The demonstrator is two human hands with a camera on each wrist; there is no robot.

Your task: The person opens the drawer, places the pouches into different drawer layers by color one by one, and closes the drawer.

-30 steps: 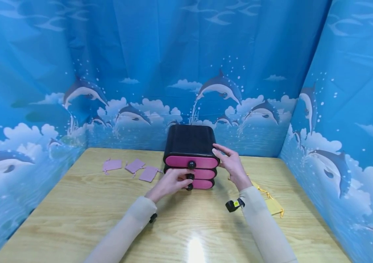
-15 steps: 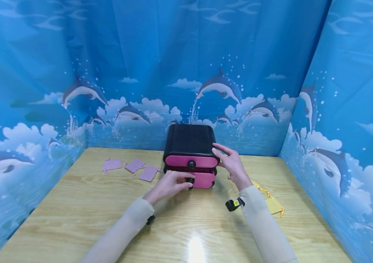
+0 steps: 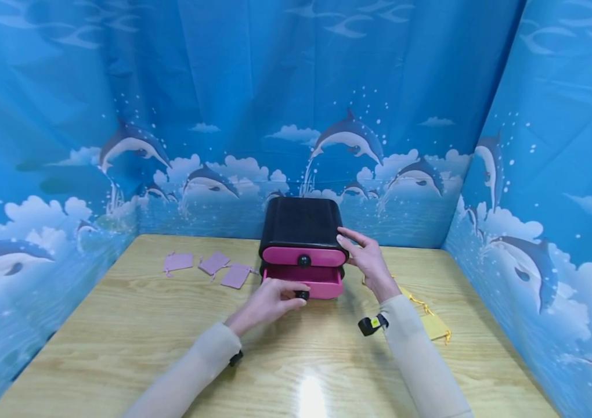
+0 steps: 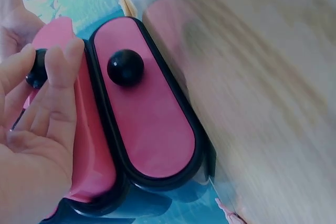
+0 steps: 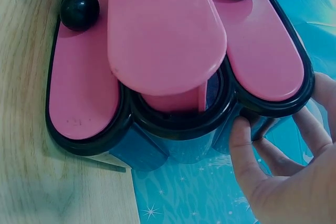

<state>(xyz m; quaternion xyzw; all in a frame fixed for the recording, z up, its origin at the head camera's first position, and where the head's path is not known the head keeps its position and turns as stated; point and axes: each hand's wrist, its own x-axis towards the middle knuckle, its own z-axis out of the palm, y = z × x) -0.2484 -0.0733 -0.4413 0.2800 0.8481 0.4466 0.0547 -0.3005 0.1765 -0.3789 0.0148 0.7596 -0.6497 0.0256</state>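
A black drawer cabinet (image 3: 302, 223) with three pink drawers stands at the back of the table. Its middle drawer (image 5: 167, 35) is pulled out, and the pink inside shows in the head view. My left hand (image 3: 269, 303) pinches that drawer's round black knob (image 4: 38, 71) between thumb and fingers. At the cabinet's upper right edge, my right hand (image 3: 371, 268) grips the top tier, thumb and fingers on either side of it in the right wrist view. The top drawer (image 3: 275, 256) and the bottom drawer (image 4: 152, 129) are closed.
Three small purple drawstring pouches (image 3: 236, 276) lie left of the cabinet on the wooden table (image 3: 118, 337). Yellow pouches (image 3: 434, 327) lie to the right, partly hidden by the right arm. A blue dolphin-print curtain (image 3: 223, 116) surrounds the table's back and sides.
The middle drawer has slid out toward me, with my left hand drawing its knob forward. It was closed a second ago. My right hand has stayed at the cabinet's edge.
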